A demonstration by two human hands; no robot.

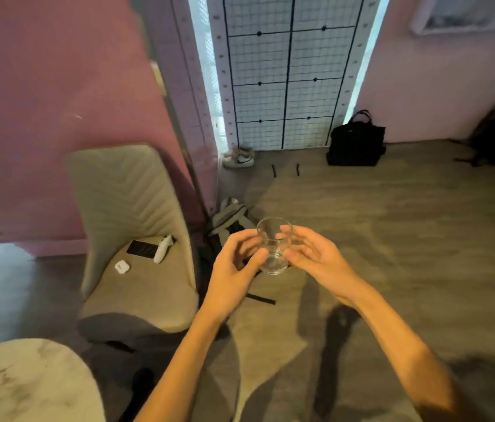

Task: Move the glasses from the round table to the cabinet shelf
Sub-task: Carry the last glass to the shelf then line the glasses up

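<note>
I carry one clear glass [274, 249] upright in mid-air above the floor [392, 239], away from the tabletop [27, 382] edge at my lower left; no cabinet shelf is in view. My left hand [234, 269] and right hand [313, 257] curl loosely around its sides, fingertips pressing the wall. It looks light, rigid, slick and breakable, so gripping mid-wall seems safest.

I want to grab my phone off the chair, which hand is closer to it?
Left. The left hand holds the glass just right of the chair's phone; the right hand is beyond the glass.
</note>
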